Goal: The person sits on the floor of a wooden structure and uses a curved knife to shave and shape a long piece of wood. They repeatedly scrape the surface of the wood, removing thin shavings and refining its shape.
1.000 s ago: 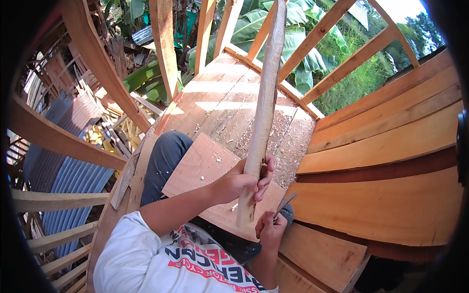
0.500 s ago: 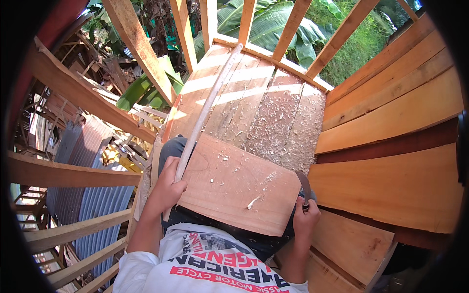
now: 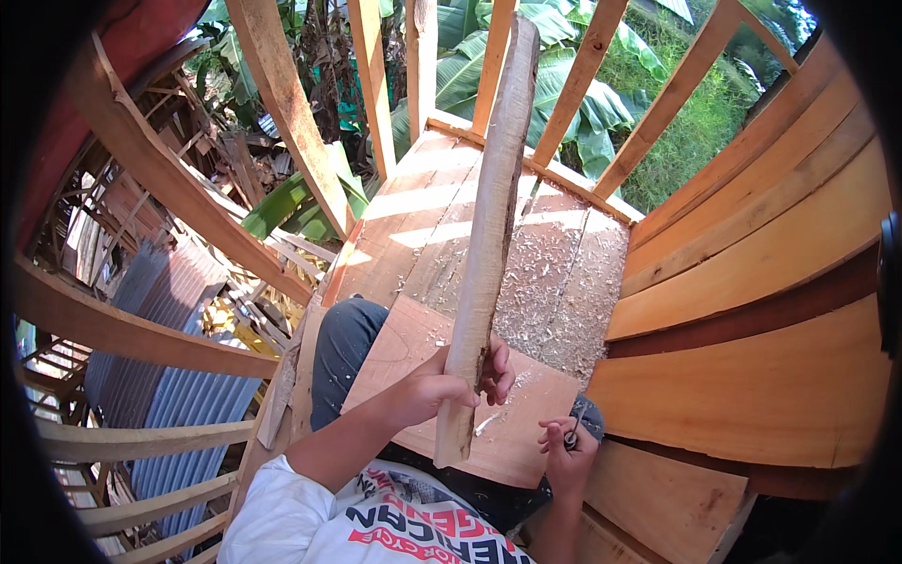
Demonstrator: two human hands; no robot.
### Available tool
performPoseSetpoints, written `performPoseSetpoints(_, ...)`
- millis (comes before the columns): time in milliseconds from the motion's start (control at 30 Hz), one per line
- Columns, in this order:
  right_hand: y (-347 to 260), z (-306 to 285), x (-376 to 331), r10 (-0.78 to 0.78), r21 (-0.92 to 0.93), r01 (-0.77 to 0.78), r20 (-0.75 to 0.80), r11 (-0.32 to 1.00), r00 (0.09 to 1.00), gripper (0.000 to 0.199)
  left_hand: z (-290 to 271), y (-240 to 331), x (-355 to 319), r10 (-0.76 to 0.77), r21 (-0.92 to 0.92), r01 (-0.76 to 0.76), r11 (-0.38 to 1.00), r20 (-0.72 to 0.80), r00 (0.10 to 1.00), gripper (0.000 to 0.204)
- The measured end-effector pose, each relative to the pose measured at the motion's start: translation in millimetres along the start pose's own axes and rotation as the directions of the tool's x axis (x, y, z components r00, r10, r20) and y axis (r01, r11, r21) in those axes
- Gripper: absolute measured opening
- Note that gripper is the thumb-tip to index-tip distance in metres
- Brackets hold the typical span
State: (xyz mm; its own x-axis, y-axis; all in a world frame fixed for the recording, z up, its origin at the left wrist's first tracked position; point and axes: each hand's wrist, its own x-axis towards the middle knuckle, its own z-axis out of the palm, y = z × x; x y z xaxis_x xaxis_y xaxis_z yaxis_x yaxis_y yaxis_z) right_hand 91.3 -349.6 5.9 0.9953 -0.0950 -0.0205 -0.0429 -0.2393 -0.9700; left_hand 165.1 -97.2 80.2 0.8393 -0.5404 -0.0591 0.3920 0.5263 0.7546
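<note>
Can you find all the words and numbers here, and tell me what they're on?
White shirt: big black and red letters, which I won't copy out; folds bend some.
Red strip on the shirt: smaller pale letters, also not copied.
Wooden piece, board and tool: no readable writing.

One left hand (image 3: pixel 423 392), one right hand (image 3: pixel 568 462), and that makes two; one long wooden piece (image 3: pixel 484 240), just the one; one dark-handled tool (image 3: pixel 570 440), a single one; one flat board (image 3: pixel 540 395), and only one; one white shirt (image 3: pixel 282 517); corrugated sheets (image 3: pixel 193 395), at least two of those; wooden slats (image 3: pixel 285 103), ten or more of them; and pale shavings (image 3: pixel 554 277), oh, dozens upon dozens, far too many to number
</note>
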Motion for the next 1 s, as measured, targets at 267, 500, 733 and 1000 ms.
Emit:
performPoseSetpoints(267, -10.3, 29.9, -17.8, 0.051, 0.802, -0.032, 0.001, 0.596, 0.999, 0.042, 22.6, -20.8, 35.2, 0.200, 0.032, -0.198, 0.980, -0.076, 0.977, 0.038)
performPoseSetpoints(500, -37.7, 25.1, 1.8, 0.145, 0.799, -0.073, -0.018, 0.596, 0.989, 0.030, 21.2, -48.6, 30.7, 0.381, 0.203, -0.356, 0.912, -0.094, 0.920, 0.037)
performPoseSetpoints(733, -55.9, 33.1, 27.1, 0.251, 0.710, -0.035, -0.203, 0.704, 0.946, 0.014, 22.2, -50.6, 23.1, 0.282, 0.250, -0.252, 0.935, -0.091, 0.955, 0.041)
performPoseSetpoints(1000, -56.9, 21.2, 46.4, 0.189, 0.588, 0.008, -0.273, 0.808, 0.943, 0.020, 21.7, -21.9, -16.3, -0.155, 0.767, 0.041, 0.640, 0.076, 0.985, 0.041)
